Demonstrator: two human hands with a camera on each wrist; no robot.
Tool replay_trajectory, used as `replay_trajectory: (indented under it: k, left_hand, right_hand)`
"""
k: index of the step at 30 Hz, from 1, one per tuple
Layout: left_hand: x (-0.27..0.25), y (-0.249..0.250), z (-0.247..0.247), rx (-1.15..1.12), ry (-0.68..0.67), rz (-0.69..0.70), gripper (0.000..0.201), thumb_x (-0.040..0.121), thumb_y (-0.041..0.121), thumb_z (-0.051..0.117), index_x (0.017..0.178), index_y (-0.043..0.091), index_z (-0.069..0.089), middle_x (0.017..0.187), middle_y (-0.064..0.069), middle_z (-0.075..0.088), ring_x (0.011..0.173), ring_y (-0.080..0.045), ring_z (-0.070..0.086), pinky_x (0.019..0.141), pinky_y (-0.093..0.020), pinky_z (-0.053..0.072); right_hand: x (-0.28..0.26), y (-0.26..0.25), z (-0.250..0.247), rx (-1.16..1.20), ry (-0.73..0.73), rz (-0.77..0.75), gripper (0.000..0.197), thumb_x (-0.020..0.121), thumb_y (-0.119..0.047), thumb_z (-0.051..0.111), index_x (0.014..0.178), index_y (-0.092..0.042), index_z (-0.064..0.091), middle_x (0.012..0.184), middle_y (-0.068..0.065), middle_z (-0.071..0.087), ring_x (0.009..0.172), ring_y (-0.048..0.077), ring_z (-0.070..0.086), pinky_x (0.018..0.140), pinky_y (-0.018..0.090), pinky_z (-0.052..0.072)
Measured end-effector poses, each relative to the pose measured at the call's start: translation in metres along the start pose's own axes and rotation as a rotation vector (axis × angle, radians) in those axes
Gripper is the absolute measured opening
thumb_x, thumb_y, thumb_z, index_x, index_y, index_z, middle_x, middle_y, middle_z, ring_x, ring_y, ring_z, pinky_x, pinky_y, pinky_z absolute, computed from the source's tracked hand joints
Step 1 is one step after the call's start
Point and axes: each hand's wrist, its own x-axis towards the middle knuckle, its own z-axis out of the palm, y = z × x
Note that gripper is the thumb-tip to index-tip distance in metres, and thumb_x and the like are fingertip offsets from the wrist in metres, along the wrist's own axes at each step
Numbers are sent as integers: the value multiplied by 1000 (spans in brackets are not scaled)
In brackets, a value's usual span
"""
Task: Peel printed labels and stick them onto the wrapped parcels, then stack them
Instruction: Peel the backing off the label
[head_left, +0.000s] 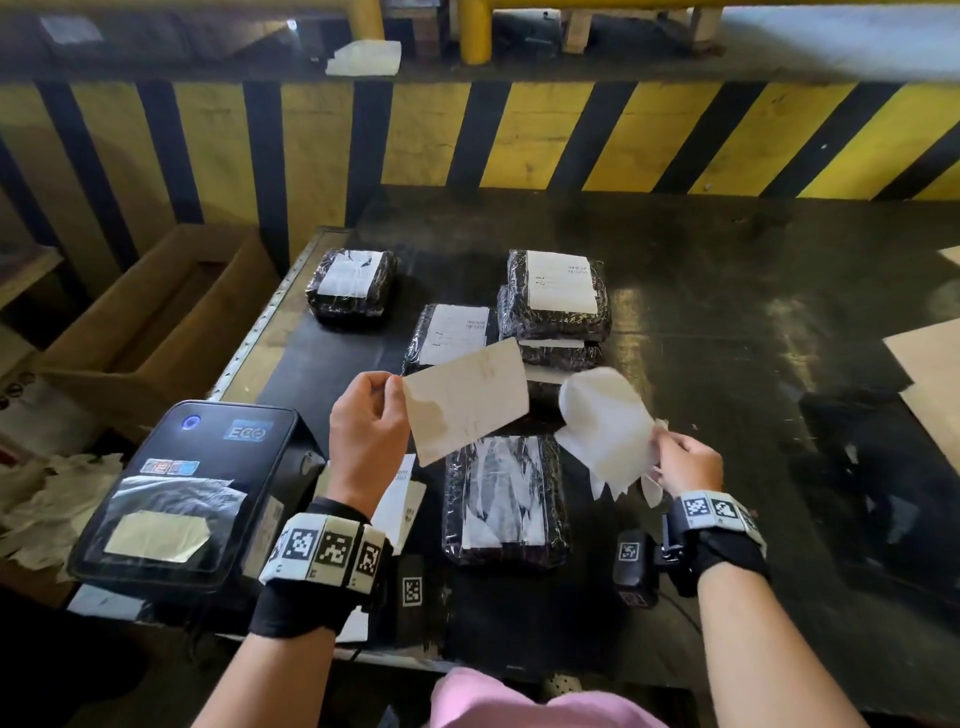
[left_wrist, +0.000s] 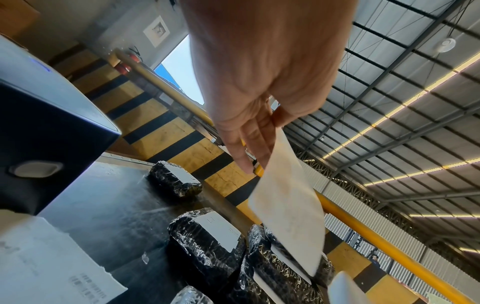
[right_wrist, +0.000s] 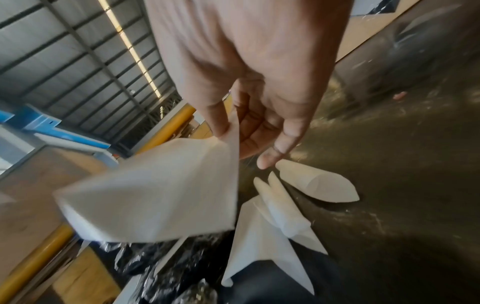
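Observation:
My left hand (head_left: 370, 410) pinches the corner of a peeled white label (head_left: 466, 397), held in the air with its blank side toward me; the left wrist view shows the same label (left_wrist: 288, 203) hanging from the fingers (left_wrist: 255, 142). My right hand (head_left: 684, 460) pinches the curled white backing sheet (head_left: 605, 421), also seen large in the right wrist view (right_wrist: 155, 193). Below the label lies a black wrapped parcel (head_left: 505, 501) with crumpled white paper under its film. Behind it stand labelled parcels: a stack (head_left: 557, 299), one (head_left: 451, 332) beside it, one (head_left: 351, 283) at far left.
A black label printer (head_left: 187, 488) sits at the table's left front, printed labels (head_left: 402, 493) beside it. Discarded backing sheets (right_wrist: 291, 211) lie on the dark table (head_left: 727, 312) under my right hand. A cardboard box (head_left: 156, 322) stands left; cardboard sheets (head_left: 930, 374) lie right.

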Motion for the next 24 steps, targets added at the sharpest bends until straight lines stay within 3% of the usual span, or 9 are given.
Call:
replay_trajectory:
  k: [2,5,8,10,15,17,19,22,24]
  left_hand:
    - [0,-1,0,-4,7,19,12,98,19,52,95,10,60,85,-5,65,79,-21,64,64,-25,54]
    - [-2,-2,5,3,1,38,12,97,18,53,95,9,61,83,-4,64,76,-16,61,68,-18,48]
    - [-5,-2,10,-2,5,38,13,97,16,53,95,7,62,82,0,63,73,-5,58,67,-7,45]
    - [-5,-2,12,-4,1,39,13,97,16,53,96,6,62,83,-1,63,73,-3,59,67,-5,45]
    - [-5,-4,16,3,-14,59,11,97,17,54,95,9,62,83,2,64,77,-4,60,69,-5,46]
    - [-6,-5,17,-9,-32,66,10,97,17,55,95,10,62,80,5,63,74,-6,60,69,-9,47]
    - [-7,-8,20,-40,-72,63,10,97,18,56,95,11,63,77,6,62,71,-7,60,68,-14,48]
    - [-13,-9,25,-52,-132,86,7,94,21,59,94,15,64,78,9,65,69,-2,62,68,-13,49]
    - [-18,-9,29,-15,-179,138,6,92,21,62,93,17,66,83,11,68,76,2,65,71,-9,48]
  right_hand:
    - [1,0,-6,9,81,-31,10,90,-25,64,92,-16,69,87,10,68,77,26,63,69,32,52]
    - [6,-1,-11,-38,172,-113,22,88,-29,62,95,-11,74,91,9,72,82,27,65,75,35,52]
    - [7,-6,-6,-96,208,-170,24,90,-27,59,92,-8,74,86,9,69,80,25,62,71,29,43]
    - [7,-7,0,-174,195,-187,24,89,-27,57,89,-11,74,86,9,70,85,30,64,73,35,49]
    - [6,-6,19,-542,-40,-211,27,92,-35,53,95,-15,71,109,18,66,101,37,59,87,38,48]
    - [4,-10,30,-670,-39,-284,38,90,-41,53,104,-9,67,119,20,61,111,37,54,95,39,44]
    - [-4,-21,43,-578,-64,-337,39,89,-42,55,111,-14,68,118,12,63,109,29,56,96,37,46]
    - [-25,-48,66,-322,-391,-296,33,93,-43,55,110,-17,68,102,-3,70,91,15,66,86,33,51]
    - [-36,-65,80,-189,-562,-185,33,94,-46,54,106,-18,65,94,0,72,80,15,69,82,36,55]
